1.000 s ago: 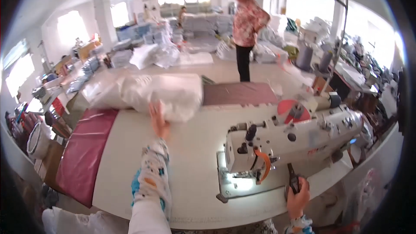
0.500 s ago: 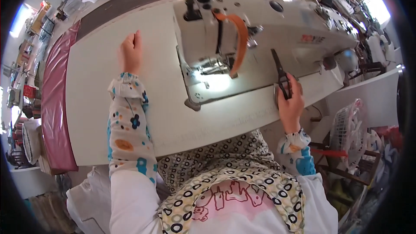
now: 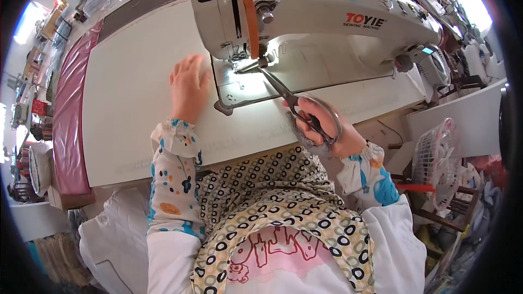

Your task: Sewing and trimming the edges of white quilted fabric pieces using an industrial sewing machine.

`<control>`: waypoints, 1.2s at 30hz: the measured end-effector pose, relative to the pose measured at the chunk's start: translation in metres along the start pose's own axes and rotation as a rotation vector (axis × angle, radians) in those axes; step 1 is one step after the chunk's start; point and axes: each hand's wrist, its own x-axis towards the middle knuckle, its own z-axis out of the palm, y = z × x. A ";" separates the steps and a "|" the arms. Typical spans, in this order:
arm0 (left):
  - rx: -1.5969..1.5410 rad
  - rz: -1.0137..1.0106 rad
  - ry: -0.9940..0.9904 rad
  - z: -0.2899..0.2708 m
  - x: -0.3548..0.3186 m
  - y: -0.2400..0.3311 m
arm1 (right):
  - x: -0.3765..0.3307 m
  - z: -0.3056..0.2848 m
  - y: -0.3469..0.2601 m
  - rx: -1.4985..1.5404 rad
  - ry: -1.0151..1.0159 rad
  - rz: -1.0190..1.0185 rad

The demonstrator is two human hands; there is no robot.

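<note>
A white sewing machine [image 3: 321, 8] with an orange strip [image 3: 251, 24] on its head stands over the pale table. My right hand [image 3: 321, 125] grips a pair of dark scissors [image 3: 284, 92], fingers through the handles. The blades point up and left, their tips by the lit needle area at a small metal part [image 3: 249, 67]; I cannot tell whether they touch it. Beneath that hand shows something grey and blurred. My left hand [image 3: 189, 88] is open, fingers stretched forward, at the tabletop just left of the machine's metal bed plate [image 3: 239, 93]. It holds nothing visible.
A dark red cover [image 3: 73, 114] hangs over the table's left end. White cloth [image 3: 117, 234] lies below on the left. To the right of my right arm stands a pink-white fan [image 3: 436, 163]. Cluttered shelves and bundles line both sides.
The scissors, held upright at the right before, have swung left to the needle area with my right hand. My left hand has come back toward me and rightward, its fingers now spread.
</note>
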 end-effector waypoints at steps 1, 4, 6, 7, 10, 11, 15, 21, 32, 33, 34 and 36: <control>0.003 -0.001 0.000 0.002 0.001 -0.004 | 0.001 -0.001 -0.002 0.001 -0.003 0.000; -0.065 -0.073 0.094 0.010 0.004 -0.013 | 0.007 -0.008 -0.005 0.015 0.005 -0.002; -0.057 -0.035 0.075 0.012 0.005 -0.018 | 0.012 -0.013 -0.002 0.094 0.036 0.028; -0.055 -0.031 0.077 0.011 0.006 -0.019 | 0.015 -0.015 -0.003 0.096 0.035 0.023; -0.079 0.010 0.158 0.004 0.015 -0.021 | 0.027 -0.019 -0.011 0.126 -0.037 0.068; -0.063 0.023 0.168 0.001 0.008 -0.025 | 0.032 -0.021 -0.002 0.167 -0.059 0.094; -0.057 0.008 0.085 0.004 -0.001 -0.010 | 0.048 -0.044 0.007 0.239 -0.230 0.173; -0.128 -0.002 0.148 -0.017 -0.009 0.011 | 0.040 -0.035 -0.007 0.319 -0.337 0.284; -0.212 -0.008 0.118 -0.010 0.005 0.009 | 0.051 -0.046 -0.015 0.383 -0.363 0.291; -0.212 0.008 0.135 -0.009 0.007 0.007 | 0.050 -0.047 -0.017 0.370 -0.359 0.267; -0.212 0.023 0.154 -0.008 0.007 0.006 | 0.048 -0.046 -0.019 0.372 -0.334 0.284; -0.214 0.022 0.141 -0.010 0.007 0.007 | 0.048 -0.047 -0.020 0.373 -0.347 0.292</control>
